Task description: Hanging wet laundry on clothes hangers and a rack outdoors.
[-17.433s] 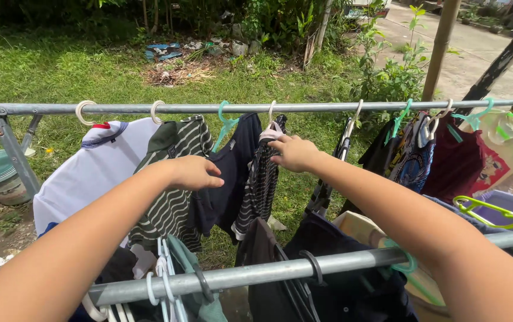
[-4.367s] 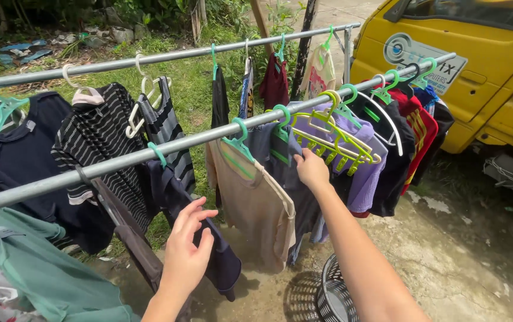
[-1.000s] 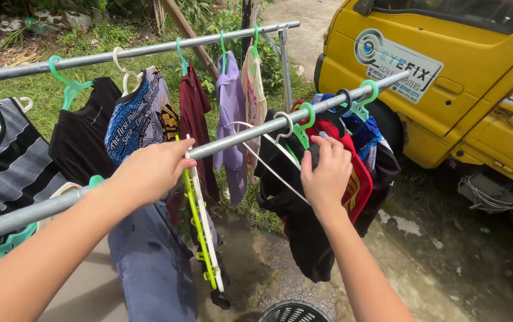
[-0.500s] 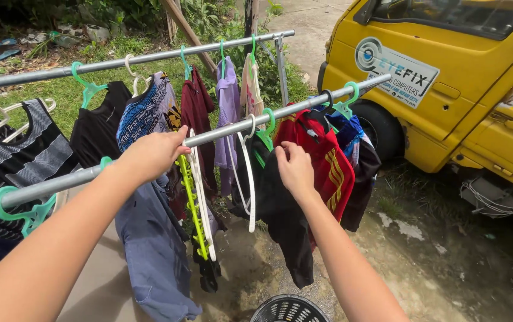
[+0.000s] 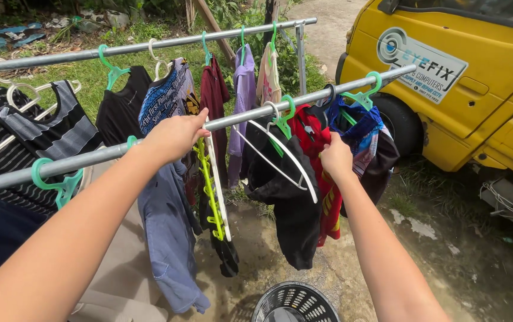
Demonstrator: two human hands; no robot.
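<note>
Left hand (image 5: pixel 176 136): closed over the near rail (image 5: pixel 89 156), knuckles up, fingers wrapped round the pipe just beside the lime hanger (image 5: pixel 208 185).
Right hand (image 5: pixel 335 160): fingers together, pinching the red shirt (image 5: pixel 319 173) at its upper edge, just below the rail.
Red shirt: hangs from the near rail on a green hanger (image 5: pixel 285 116), between the black garment (image 5: pixel 286 203) and the blue printed top (image 5: pixel 363 128); touching both.
Handling, red shirt: judged light, limp and thin; it drapes in folds and would slide on the hanger if tugged sideways. Not fragile. Best taken at the shoulder seam or by the hanger hook, not the hem.
Black garment: soft, heavier-looking drape, slung over a white hanger (image 5: pixel 280 155) that sits tilted; likely to slip off if the hanger is tipped further.
Lime hanger: stiff plastic, hangs edge-on under the left hand with a dark item on it.
Blue trousers (image 5: pixel 170 238): hang long from the near rail under the left forearm; denser cloth by the look.
Far rail (image 5: pixel 149 46): carries a black top, a patterned blue shirt, maroon and lilac pieces, well apart from both hands.
Basket (image 5: pixel 295 304): dark slotted plastic, on the ground below the right arm.
Yellow truck (image 5: pixel 477 89): parked just beyond the rail ends.
</note>
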